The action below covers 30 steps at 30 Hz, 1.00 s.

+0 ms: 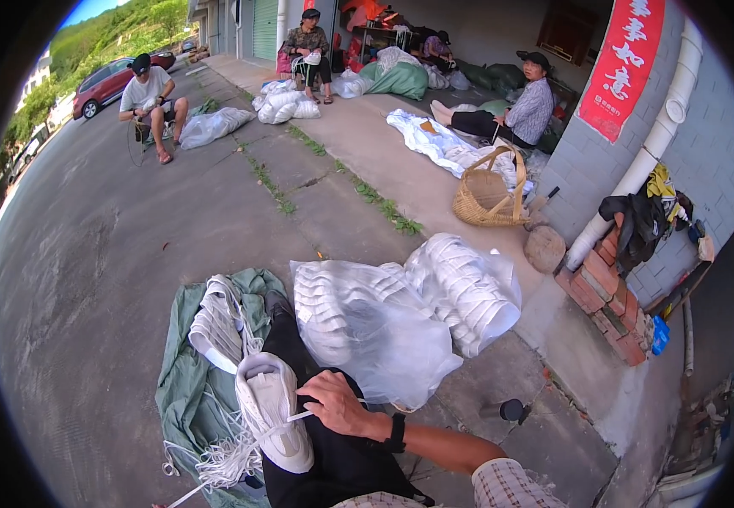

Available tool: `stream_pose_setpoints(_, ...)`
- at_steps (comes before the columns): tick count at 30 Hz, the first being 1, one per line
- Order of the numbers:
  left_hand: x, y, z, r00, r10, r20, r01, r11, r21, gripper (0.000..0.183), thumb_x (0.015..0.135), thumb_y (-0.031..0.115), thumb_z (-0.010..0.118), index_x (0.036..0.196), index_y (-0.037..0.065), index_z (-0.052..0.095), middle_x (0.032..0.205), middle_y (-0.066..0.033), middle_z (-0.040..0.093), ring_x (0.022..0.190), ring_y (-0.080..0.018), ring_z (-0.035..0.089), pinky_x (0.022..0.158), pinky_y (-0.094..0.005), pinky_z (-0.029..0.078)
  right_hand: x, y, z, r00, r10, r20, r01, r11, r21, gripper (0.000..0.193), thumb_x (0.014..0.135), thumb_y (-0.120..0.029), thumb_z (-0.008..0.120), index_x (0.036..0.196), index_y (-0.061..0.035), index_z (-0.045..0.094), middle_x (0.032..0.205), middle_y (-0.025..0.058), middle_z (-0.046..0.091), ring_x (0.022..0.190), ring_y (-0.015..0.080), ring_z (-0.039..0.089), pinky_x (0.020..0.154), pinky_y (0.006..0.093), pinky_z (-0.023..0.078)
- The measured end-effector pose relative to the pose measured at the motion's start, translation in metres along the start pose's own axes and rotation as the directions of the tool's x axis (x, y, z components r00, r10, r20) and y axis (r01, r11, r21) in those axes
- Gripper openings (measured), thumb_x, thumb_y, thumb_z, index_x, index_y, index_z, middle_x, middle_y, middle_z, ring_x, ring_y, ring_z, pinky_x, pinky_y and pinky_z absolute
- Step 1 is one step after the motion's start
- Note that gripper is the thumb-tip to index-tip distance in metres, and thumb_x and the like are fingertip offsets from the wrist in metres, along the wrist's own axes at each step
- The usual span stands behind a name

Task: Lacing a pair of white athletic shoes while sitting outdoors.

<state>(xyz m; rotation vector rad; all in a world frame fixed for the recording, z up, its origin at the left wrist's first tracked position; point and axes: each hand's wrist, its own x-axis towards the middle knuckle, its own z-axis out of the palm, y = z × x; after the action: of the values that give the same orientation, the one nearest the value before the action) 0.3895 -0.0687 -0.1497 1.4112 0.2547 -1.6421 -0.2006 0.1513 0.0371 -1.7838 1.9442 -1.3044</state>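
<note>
A white sneaker upper (252,398) lies on my dark-trousered leg, its rounded toe toward me. My right hand (337,405), wearing a black wristband, is beside it with fingers pinched on a white shoelace (299,416). The lace crosses the upper. Another stretch of lace runs down to the lower left edge, where only a sliver of what looks like my left hand (159,505) shows; its fingers are cut off. A tangle of white laces (225,464) lies left of the upper, on a green cloth sack (182,385). Several stacked white uppers (214,326) rest farther up the sack.
Clear plastic bags (392,339) of nested white uppers lie ahead. A dark cup (511,411) stands right. Beyond are a wicker basket (489,199), a wood stump (544,248) and bricks (604,292). Several people sit farther off, one on a low seat (151,106) near a red car (109,85).
</note>
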Motion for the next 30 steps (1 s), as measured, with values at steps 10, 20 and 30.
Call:
stream_pose_setpoints(10, 0.004, 0.014, 0.001, 0.974, 0.036, 0.223, -0.080, 0.978, 0.192, 0.032, 0.102, 0.037, 0.051, 0.124, 0.018, 0.066, 0.107, 0.0068, 0.073, 0.097, -0.0031, 0.068, 0.078, -0.0271, 0.056, -0.013, 0.018, -0.008, 0.996, 0.056, -0.063, -0.058, 0.998, -0.030, 0.024, 0.082, -0.007, 0.071, 0.106, -0.0061, 0.070, 0.103, 0.0053, 0.066, 0.104, 0.0243, 0.057, 0.090, 0.0391, 0.040)
stream_pose_setpoints(20, 0.003, 0.054, 0.000, 0.914, 0.140, 0.381, -0.252, 0.931, 0.263, 0.035, 0.103, 0.033, 0.050, 0.130, 0.015, 0.061, 0.111, 0.0041, 0.071, 0.097, -0.0042, 0.068, 0.078, -0.0255, 0.056, -0.011, 0.015, -0.004, 0.996, 0.050, -0.075, -0.049, 0.999, 0.014, 0.021, 0.082, -0.005, 0.070, 0.103, -0.0065, 0.071, 0.100, 0.0039, 0.067, 0.102, 0.0241, 0.058, 0.090, 0.0385, 0.040)
stream_pose_setpoints(30, -0.001, 0.081, -0.016, 0.829, 0.196, 0.524, -0.411, 0.849, 0.332, 0.039, 0.103, 0.029, 0.049, 0.137, 0.011, 0.056, 0.116, 0.0015, 0.070, 0.096, -0.0053, 0.067, 0.077, -0.0239, 0.055, -0.004, 0.017, -0.005, 0.994, 0.037, -0.106, -0.037, 0.999, 0.002, 0.018, 0.083, -0.004, 0.069, 0.101, -0.0061, 0.071, 0.098, 0.0054, 0.068, 0.099, 0.0251, 0.060, 0.089, 0.0390, 0.042)
